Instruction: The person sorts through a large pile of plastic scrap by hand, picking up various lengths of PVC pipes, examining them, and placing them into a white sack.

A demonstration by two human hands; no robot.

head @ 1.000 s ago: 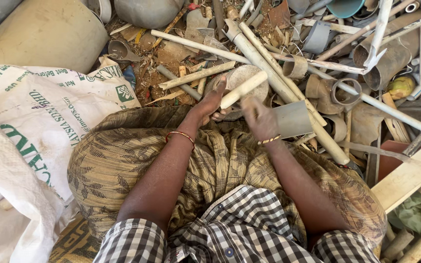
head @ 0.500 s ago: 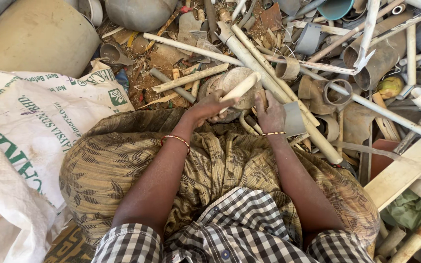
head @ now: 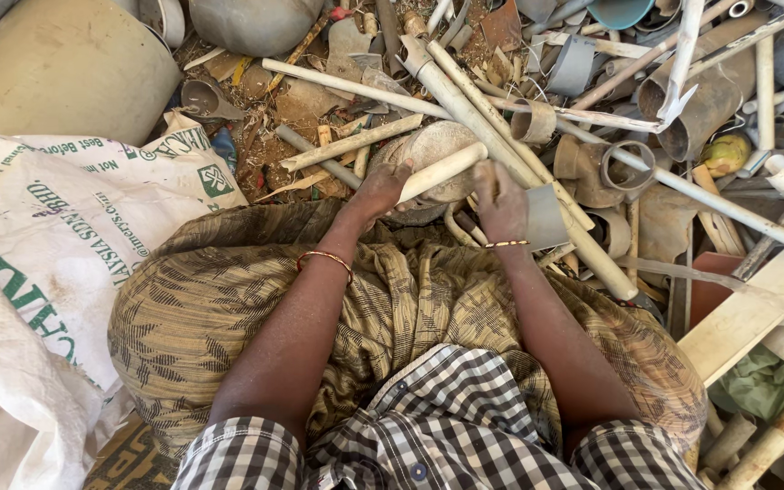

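My left hand (head: 381, 191) grips the near end of a short cream pipe piece (head: 446, 169), which angles up to the right over a round dirty cap-like piece (head: 437, 143). My right hand (head: 501, 195) hovers just right of that pipe with its fingers curled. It touches a grey pipe sleeve (head: 548, 216), and whether it holds anything is hidden. Both wrists wear thin bangles. My lap is covered by a brown patterned cloth (head: 229, 308).
A heap of scrap pipes, rings and fittings lies ahead, with long cream pipes (head: 501, 136) crossing it. A printed white woven sack (head: 56, 209) lies at the left and a large beige drum (head: 56, 63) at the far left. A pale plank (head: 755, 308) is at the right.
My right hand has shifted slightly up and left, toward the short pipe. My left hand keeps its hold on the pipe, which has barely moved.
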